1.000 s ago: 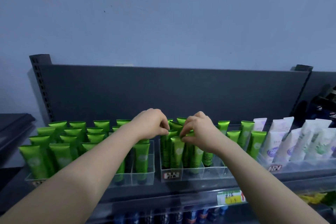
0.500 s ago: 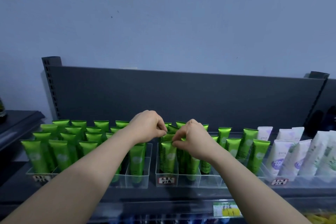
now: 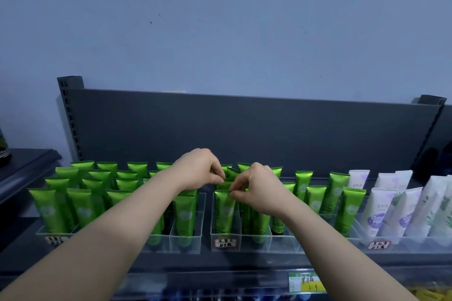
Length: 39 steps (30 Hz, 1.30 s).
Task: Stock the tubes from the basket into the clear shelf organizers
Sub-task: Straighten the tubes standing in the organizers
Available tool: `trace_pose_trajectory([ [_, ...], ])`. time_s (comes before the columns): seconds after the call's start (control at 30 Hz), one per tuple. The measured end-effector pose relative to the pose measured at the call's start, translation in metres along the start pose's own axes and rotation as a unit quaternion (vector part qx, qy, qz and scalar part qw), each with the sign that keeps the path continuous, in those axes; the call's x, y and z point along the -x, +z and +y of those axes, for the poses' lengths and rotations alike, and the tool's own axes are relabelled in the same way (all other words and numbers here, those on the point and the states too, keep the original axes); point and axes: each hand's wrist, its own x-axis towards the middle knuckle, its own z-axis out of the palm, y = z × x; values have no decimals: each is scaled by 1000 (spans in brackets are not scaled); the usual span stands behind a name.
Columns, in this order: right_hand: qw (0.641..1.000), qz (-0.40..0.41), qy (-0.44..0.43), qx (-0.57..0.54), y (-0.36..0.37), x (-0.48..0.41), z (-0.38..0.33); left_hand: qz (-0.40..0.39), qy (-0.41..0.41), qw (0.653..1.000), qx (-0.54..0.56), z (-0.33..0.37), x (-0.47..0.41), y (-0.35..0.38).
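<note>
Both hands have edged closer together over the middle clear organizer (image 3: 241, 237) on the shelf (image 3: 171, 260). Left hand (image 3: 198, 170) pinches the crimped top of a green tube (image 3: 226, 182), its grip nearly closed. Right hand (image 3: 256, 190) pinches the front green tube (image 3: 223, 212) standing upright there. Three organizers show; tubes overlap too much to count.

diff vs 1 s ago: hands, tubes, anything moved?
Small change only. The right hand has dropped from the tube tops at the back to the crimped top of the front green tube in the middle organizer, and pinches it now. The left hand stays curled at the tops of the tubes behind. The view shifted a little. The other green tubes and the white tubes stand as before.
</note>
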Motion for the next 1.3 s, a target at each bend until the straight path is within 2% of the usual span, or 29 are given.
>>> trace_pose_trajectory([
  [0.2,998,-37,25,-32,-15,2,1,-18,6,999,33,-3,0,-6],
  [0.3,998,2,48,-48,-23,-6,11,11,5,999,37,-5,-4,-13],
  [0.37,998,32,57,-18,-28,-15,18,39,0,999,15,-7,-9,-17],
  [0.43,997,25,65,27,-29,-23,21,50,-13,998,-19,-8,-13,-20],
  [0.63,990,-39,80,106,-13,-40,22,0,-22,997,-70,-10,-32,-13],
  [1.07,997,-14,80,4,-7,-47,16,0,-17,999,-31,-21,-47,-8],
  [1.3,996,-36,86,10,-2,-49,14,14,-17,999,-25,-20,-45,-6],
])
